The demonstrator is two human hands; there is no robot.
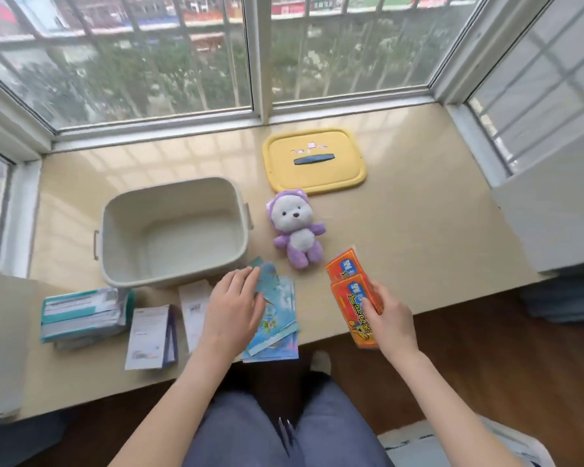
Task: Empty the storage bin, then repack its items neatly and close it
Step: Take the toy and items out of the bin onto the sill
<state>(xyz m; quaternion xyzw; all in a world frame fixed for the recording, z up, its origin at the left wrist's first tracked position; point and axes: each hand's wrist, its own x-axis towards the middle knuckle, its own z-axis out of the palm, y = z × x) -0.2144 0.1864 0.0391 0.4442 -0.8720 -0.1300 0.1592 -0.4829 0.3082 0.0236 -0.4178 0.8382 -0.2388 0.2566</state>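
Storage bin [125, 237] stands empty on the worktop [418, 230], so the emptying looks done and repacking is the step in hand. Its yellow lid [314, 163] lies flat beyond the bin's far right corner, and a purple plush bear [295, 229] lies on its back just to the bin's right.

At the bin's near right corner the left hand [233, 308] rests on a fan of blue picture sheets [280, 311], its grip slack and the fingers nearly straight, pressing rather than holding. Further right of the bin, the right hand [390, 318] pinches two orange packets [351, 291], thumb on top.

To do this well, I'd square the blue sheets into one pile before lifting. Flat, heavy things should go in first. That means the teal-and-white stack [81, 311] near the bin's left corner, then the white leaflets [149, 335] in front of the bin. The packets can stand along a wall, with the bear on top so the lid seats flush.

The packet print is too blurred to read. I can't count the blue sheets, nor tell whether the teal stack is books or boxes. Fingers cover the lower packet's edge.
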